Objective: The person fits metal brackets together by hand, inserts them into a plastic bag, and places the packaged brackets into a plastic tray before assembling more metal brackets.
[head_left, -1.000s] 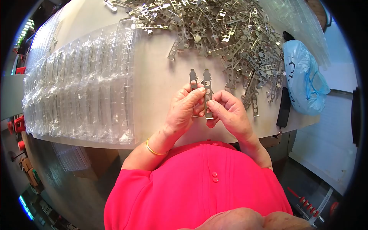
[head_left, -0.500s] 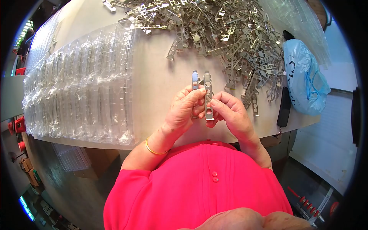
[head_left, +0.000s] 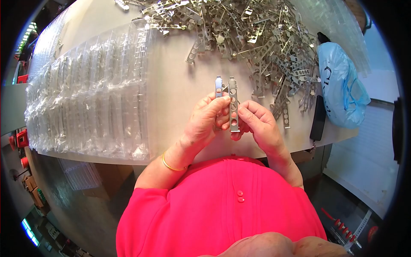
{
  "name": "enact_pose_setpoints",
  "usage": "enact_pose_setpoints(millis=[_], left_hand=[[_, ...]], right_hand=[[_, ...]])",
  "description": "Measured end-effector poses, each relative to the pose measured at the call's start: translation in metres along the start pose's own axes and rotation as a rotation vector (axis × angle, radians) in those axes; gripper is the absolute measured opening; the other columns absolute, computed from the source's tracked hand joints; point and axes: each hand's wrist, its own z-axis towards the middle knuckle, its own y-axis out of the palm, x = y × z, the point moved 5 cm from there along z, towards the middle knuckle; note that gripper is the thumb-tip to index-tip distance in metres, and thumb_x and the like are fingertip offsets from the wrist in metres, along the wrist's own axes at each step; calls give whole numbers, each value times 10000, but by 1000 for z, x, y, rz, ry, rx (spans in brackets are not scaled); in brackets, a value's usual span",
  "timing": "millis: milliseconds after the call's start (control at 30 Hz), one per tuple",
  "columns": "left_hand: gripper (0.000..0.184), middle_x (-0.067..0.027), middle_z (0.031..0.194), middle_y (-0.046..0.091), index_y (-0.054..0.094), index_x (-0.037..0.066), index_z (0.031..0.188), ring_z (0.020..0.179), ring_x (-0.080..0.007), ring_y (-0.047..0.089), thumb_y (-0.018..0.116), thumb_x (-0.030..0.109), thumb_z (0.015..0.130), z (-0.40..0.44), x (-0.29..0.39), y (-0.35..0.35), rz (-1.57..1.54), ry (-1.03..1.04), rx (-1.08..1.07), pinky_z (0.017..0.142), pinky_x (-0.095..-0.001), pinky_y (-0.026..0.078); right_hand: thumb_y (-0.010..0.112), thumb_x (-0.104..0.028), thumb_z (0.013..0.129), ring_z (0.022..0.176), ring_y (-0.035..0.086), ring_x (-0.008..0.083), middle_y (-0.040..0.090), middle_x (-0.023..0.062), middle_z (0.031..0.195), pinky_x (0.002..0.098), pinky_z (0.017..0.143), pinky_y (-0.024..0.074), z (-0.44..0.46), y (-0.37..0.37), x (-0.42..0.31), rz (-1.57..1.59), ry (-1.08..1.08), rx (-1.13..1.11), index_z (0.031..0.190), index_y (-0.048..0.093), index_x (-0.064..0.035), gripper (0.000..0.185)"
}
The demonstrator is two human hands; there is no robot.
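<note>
Blue-glinting, a holed metal strip (head_left: 218, 82) is clamped in my left hand's (head_left: 207, 115) fingers. My right hand (head_left: 258, 122) pinches the grey metal strip (head_left: 233, 103) beside it.

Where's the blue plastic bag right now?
In the head view, the blue plastic bag is on the right side of the table, right of the metal bracket pile and beside a long black object.

Pale table (head_left: 169, 103): bracket heap (head_left: 257, 45), plastic trays (head_left: 92, 96)
</note>
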Motion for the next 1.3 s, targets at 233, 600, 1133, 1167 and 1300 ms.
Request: enact_pose_setpoints(millis=[233,600,1133,1167,1300], left_hand=[[143,11,724,557,591,41,982,517,-50,443,530,167,1008,-1,1,2,-20,-9,-16,469,-219,396],[169,0,767,539,555,48,1038,530,-74,442,503,208,1027,-1,-1,2,1,20,1,482,-239,419],[127,-74,892,607,496,64,1023,670,-147,575,434,173,1046,-4,5,5,16,144,91,650,-298,499],[127,-74,892,607,496,64,1023,670,-147,575,434,173,1046,-5,5,5,15,145,91,650,-298,499],[99,-59,921,640,570,49,1037,784,-140,625,531,138,1018,-4,3,-2,77,140,57,687,-293,522]], right_hand=[[480,-260,1064,695,665,147,680,70,872,292,641,559,1,-2,3,62,27,-25,994,591,-40,256],[608,-212,1009,718,592,72,621,9,860,261,602,547,2,-4,4,-19,-25,23,989,592,-45,168],[606,-176,1001,707,568,33,620,-26,791,224,609,521,-6,-6,-5,-197,-143,215,959,582,-54,131],[606,-176,1001,707,568,33,620,-26,791,224,609,521,-6,-8,-5,-198,-143,214,959,582,-54,131],[600,-152,1003,693,554,35,624,-21,798,218,627,483,-7,-11,-5,-121,-203,170,960,590,-51,110]])
